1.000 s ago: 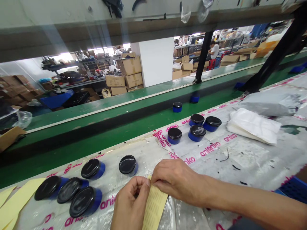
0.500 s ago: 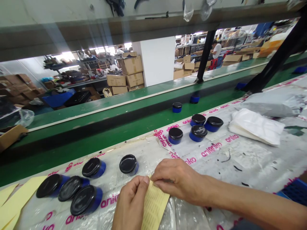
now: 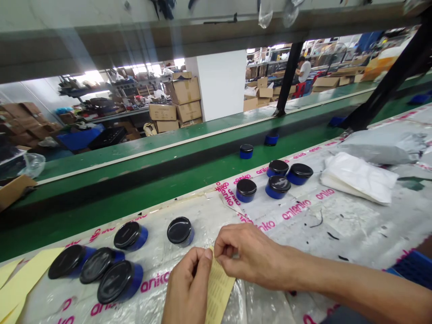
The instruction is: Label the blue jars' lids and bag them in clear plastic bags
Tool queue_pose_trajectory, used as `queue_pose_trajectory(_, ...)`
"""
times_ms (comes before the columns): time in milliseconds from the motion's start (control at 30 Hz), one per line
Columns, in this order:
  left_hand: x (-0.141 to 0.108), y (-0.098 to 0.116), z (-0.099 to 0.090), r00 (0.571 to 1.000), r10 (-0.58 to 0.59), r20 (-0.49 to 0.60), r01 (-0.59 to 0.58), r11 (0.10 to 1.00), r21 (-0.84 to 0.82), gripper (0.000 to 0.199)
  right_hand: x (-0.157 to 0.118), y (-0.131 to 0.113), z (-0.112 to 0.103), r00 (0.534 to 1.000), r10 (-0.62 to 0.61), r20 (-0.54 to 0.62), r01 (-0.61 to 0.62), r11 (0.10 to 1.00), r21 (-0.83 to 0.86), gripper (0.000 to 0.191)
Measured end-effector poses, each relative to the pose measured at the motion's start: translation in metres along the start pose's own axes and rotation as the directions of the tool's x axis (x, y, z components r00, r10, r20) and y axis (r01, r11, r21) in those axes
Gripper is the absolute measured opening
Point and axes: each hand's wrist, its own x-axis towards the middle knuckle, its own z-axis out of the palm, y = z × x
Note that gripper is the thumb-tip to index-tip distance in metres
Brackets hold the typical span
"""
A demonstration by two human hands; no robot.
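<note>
Near the bottom middle, my left hand [image 3: 191,285] pinches the top edge of a yellow sheet with rows of small print [image 3: 218,292]. Beside it my right hand [image 3: 248,256] is closed, thumb and index finger pressed together at the sheet's top corner; anything between those fingertips is too small to make out. Just beyond my hands stands a round blue container with a glossy black lid [image 3: 180,231]. Several similar containers [image 3: 119,281] are grouped to the left, and another group [image 3: 278,186] stands farther right.
A green conveyor [image 3: 162,180] runs beyond the plastic-covered table, with small blue containers [image 3: 246,151] on it. Yellow sheets [image 3: 27,283] lie at left, a white cloth-like stack [image 3: 359,177] at right. Dark posts rise behind; a person [image 3: 304,69] sits far off.
My right hand's fingers have curled in a little more at the sheet's corner. The containers on the conveyor have shifted slightly left.
</note>
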Motion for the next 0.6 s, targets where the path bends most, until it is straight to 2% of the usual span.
queue_pose_trajectory(233,0.0002,-0.0015,-0.0008,1.0,-0.031,-0.006,0.03,0.996,-0.081,0.046,0.0004,0.0024,0.0012,0.999,-0.038,-0.006,0.038,0.999,0.027,0.011)
queue_pose_trajectory(467,0.0023,-0.0024,0.0007,0.998,-0.03,-0.05,0.026,0.997,-0.066,0.046,-0.0053,0.0069,-0.0002,0.969,-0.239,0.053,0.245,0.959,-0.14,0.01)
queue_pose_trajectory(600,0.002,-0.001,0.0009,0.998,-0.019,-0.055,0.016,0.998,-0.057,0.047,-0.0076,0.0072,-0.0021,0.974,-0.221,0.049,0.226,0.964,-0.144,0.012)
